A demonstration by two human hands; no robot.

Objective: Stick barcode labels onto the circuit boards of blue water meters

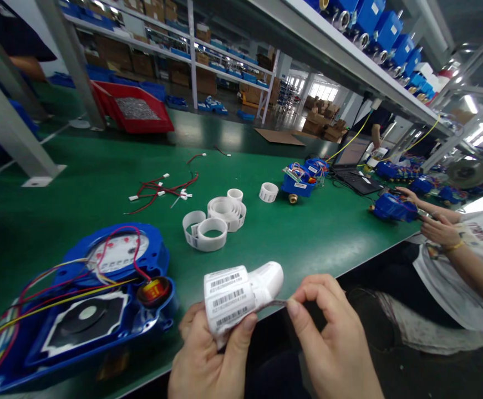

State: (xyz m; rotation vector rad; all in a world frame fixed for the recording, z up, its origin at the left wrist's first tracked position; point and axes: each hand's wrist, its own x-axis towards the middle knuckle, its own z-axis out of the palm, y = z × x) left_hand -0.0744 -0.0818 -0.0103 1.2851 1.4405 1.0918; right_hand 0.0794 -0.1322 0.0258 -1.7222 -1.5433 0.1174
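Nearest to the camera, the left hand (212, 354) is closed around the lower part of a label roll (228, 299), with the thumb on the near side and the fingers behind. The right hand (332, 338) pinches, between thumb and forefinger, the end of a thin strip (275, 302); it shows almost on its edge, so I cannot tell if it carries labels. For handling this strip well, I think the left hand should hold the roll firmly without crushing it, and any pull should be even and straight, so that the strip does not twist or tear. The label roll lies inside the left hand and to the left of the right fingertips, with the strip between. Beyond it, apart from both hands, more rolls (236, 223) stand on the green table (308, 238), and a blue housing (139, 318) lies at the left.
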